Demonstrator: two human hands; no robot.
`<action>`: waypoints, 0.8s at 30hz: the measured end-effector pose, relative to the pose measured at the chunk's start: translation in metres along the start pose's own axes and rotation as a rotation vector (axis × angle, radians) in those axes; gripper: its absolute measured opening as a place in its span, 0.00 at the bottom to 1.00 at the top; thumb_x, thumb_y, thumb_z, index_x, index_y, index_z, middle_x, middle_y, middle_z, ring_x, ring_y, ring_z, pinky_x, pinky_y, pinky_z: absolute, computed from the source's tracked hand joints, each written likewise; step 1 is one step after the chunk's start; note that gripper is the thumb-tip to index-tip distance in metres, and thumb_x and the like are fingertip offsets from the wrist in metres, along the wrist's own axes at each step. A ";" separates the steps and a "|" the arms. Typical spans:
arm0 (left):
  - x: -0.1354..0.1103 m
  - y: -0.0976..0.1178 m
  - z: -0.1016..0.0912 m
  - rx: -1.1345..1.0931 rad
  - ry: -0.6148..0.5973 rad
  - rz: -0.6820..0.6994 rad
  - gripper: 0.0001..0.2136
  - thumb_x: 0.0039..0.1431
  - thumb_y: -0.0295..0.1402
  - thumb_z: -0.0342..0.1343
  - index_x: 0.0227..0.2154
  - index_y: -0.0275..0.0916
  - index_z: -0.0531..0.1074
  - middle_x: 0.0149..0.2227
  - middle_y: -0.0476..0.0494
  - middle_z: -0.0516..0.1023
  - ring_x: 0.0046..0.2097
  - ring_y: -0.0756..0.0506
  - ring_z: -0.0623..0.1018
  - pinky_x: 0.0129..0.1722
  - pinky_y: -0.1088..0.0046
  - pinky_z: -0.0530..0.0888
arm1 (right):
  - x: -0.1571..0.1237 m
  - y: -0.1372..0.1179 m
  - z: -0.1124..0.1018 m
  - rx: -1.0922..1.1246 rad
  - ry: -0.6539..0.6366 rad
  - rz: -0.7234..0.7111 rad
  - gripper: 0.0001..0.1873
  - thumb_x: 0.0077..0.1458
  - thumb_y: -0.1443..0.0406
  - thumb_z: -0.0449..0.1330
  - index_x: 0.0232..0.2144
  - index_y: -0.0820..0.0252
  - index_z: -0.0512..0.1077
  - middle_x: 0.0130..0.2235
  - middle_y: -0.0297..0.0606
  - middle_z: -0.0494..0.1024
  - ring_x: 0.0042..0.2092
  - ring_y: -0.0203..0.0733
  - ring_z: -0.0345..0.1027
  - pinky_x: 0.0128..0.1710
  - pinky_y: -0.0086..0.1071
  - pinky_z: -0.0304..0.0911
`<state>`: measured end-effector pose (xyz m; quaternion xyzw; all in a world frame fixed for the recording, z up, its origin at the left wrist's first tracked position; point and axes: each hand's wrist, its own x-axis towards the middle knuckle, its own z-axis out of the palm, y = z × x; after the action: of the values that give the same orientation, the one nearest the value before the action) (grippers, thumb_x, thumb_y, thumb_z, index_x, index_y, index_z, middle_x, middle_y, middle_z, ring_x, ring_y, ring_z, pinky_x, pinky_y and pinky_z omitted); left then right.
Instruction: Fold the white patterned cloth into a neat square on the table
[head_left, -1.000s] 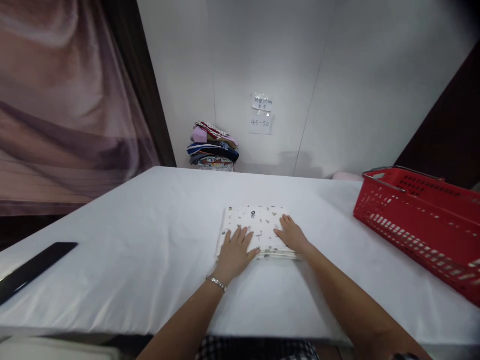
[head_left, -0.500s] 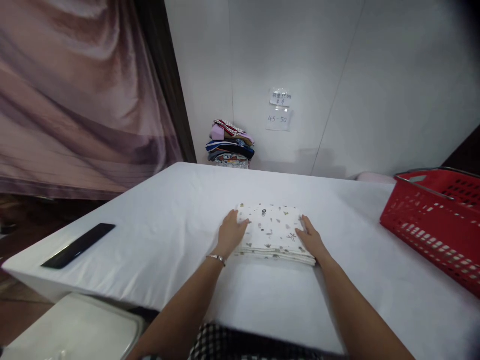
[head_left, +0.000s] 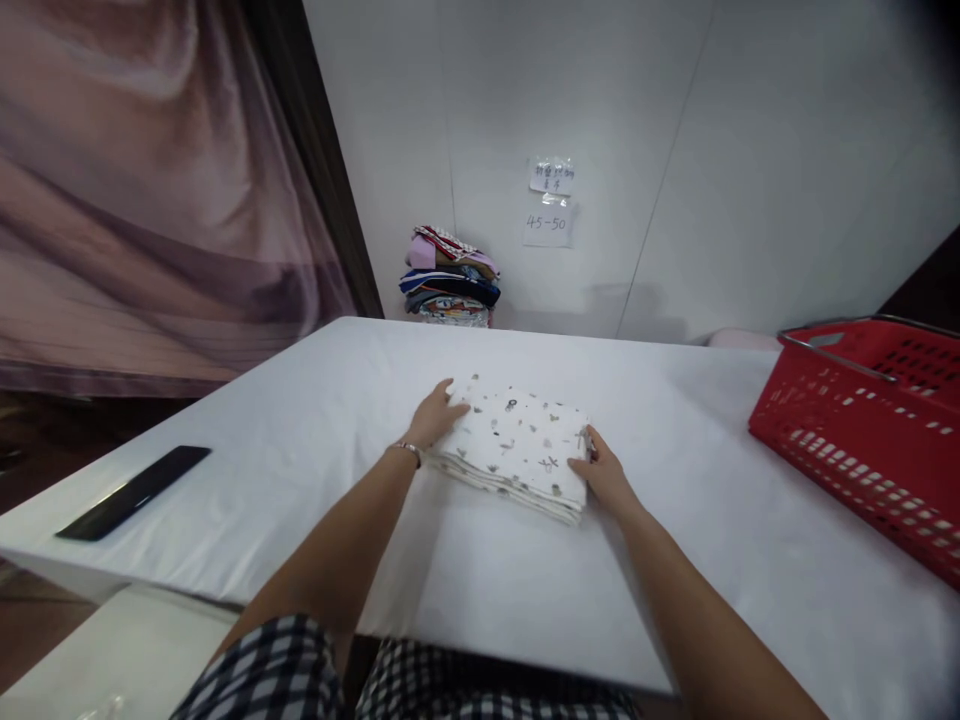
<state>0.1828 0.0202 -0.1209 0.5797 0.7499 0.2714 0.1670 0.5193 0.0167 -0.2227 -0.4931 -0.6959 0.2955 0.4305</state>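
Note:
A white folded cloth (head_left: 517, 440) with small grey, green and black prints is between my hands, its layers stacked along the near edge. My left hand (head_left: 436, 415), with a bracelet at the wrist, grips its left side, thumb on top. The right side is held by my right hand (head_left: 604, 472), its thumb also over the top layer and its other fingers partly hidden at the edge. The cloth sits at a slant, its left end farther from me. Whether it is lifted off the white table (head_left: 322, 400) I cannot tell.
A red plastic basket (head_left: 855, 440) with a metal handle stands on the right. On the left lies a flat black object (head_left: 139, 492). A pile of folded fabrics (head_left: 451, 280) is beyond the far edge, by a wall with paper signs (head_left: 550, 205). A pink curtain (head_left: 150, 180) hangs at left.
Both hands have turned the folded cloth clockwise and shifted it left. Its left end is now farther away and its right end nearer. The view has shifted slightly too.

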 end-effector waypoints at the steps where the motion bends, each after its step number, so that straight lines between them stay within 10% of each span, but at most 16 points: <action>1: 0.007 -0.004 -0.004 0.051 -0.028 -0.009 0.34 0.51 0.44 0.58 0.60 0.39 0.56 0.53 0.37 0.72 0.50 0.40 0.74 0.47 0.69 0.69 | -0.003 -0.007 0.003 0.046 -0.009 0.031 0.43 0.51 0.58 0.58 0.65 0.59 0.48 0.55 0.49 0.70 0.49 0.51 0.71 0.45 0.45 0.68; 8: 0.006 -0.020 0.006 0.216 -0.048 -0.104 0.26 0.56 0.44 0.52 0.55 0.35 0.64 0.54 0.33 0.72 0.53 0.38 0.72 0.49 0.65 0.68 | -0.003 -0.027 0.006 0.153 0.019 0.184 0.39 0.49 0.53 0.60 0.61 0.56 0.58 0.54 0.46 0.71 0.49 0.52 0.70 0.48 0.48 0.66; 15: -0.050 -0.014 0.014 0.099 0.262 0.340 0.14 0.60 0.39 0.48 0.41 0.41 0.74 0.46 0.43 0.77 0.51 0.43 0.72 0.54 0.65 0.66 | -0.002 -0.027 0.001 0.003 0.004 0.169 0.39 0.52 0.53 0.57 0.63 0.58 0.54 0.59 0.49 0.65 0.49 0.53 0.69 0.45 0.49 0.67; 19: -0.081 -0.022 0.019 0.045 0.237 0.518 0.11 0.60 0.40 0.50 0.36 0.43 0.76 0.42 0.45 0.78 0.48 0.45 0.74 0.52 0.64 0.67 | -0.010 -0.054 -0.006 -0.211 0.081 -0.137 0.29 0.56 0.54 0.53 0.58 0.58 0.62 0.61 0.47 0.61 0.61 0.54 0.55 0.54 0.51 0.59; 24: -0.096 -0.037 0.029 0.016 0.215 0.536 0.10 0.60 0.39 0.51 0.37 0.44 0.76 0.43 0.45 0.78 0.48 0.46 0.74 0.51 0.63 0.67 | -0.025 -0.089 -0.004 -0.187 -0.186 -0.481 0.16 0.60 0.56 0.52 0.47 0.52 0.72 0.43 0.41 0.77 0.48 0.48 0.68 0.50 0.46 0.63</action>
<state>0.1966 -0.0722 -0.1722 0.7263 0.5856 0.3600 0.0043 0.4878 -0.0367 -0.1541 -0.3222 -0.8537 0.1633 0.3752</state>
